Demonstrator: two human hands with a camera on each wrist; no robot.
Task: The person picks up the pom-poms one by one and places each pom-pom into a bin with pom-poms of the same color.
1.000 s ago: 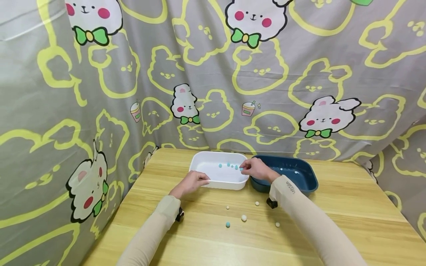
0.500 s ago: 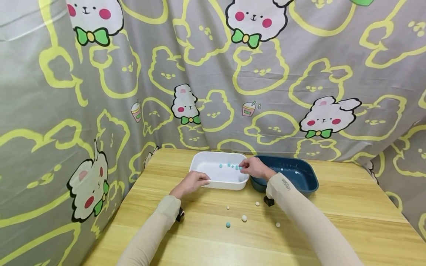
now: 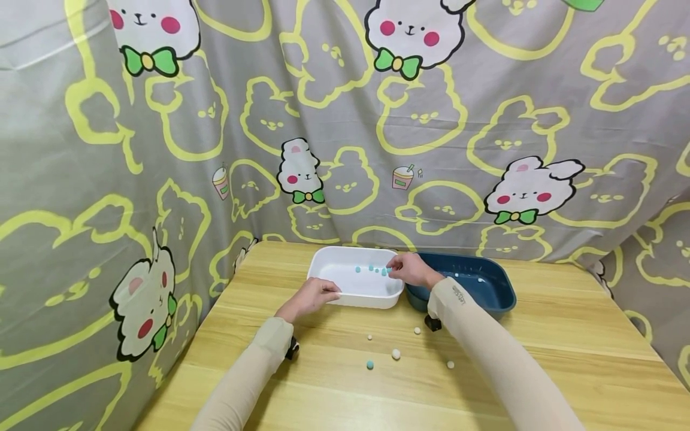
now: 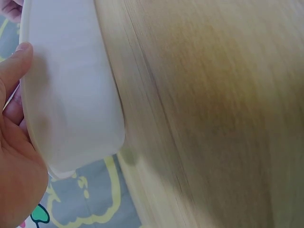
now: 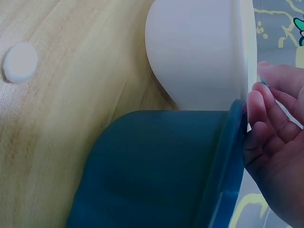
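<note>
My left hand (image 3: 311,294) grips the near left rim of a white plastic basin (image 3: 366,300). In the left wrist view its thumb (image 4: 21,57) lies on the outer wall and the other fingers go behind the rim. Over the basin's right end, my right hand (image 3: 412,269) pinches a small light-blue ball (image 5: 263,82) between thumb and fingertips. Several light-blue balls (image 3: 358,269) lie inside the white basin. Beside it on the right stands a dark blue basin (image 3: 498,281), partly hidden by the right hand and sleeve, with small white balls (image 3: 480,280) in it.
On the wooden table (image 3: 323,389), nearer to me, lie a light-blue ball (image 3: 369,364) and several white balls (image 3: 396,354) of different sizes. A patterned grey curtain (image 3: 345,120) hangs right behind the basins and along the left side.
My right hand, with the light-blue ball, has shifted very slightly left, and its wrist has turned a little. The left hand stays on the white basin's rim.
</note>
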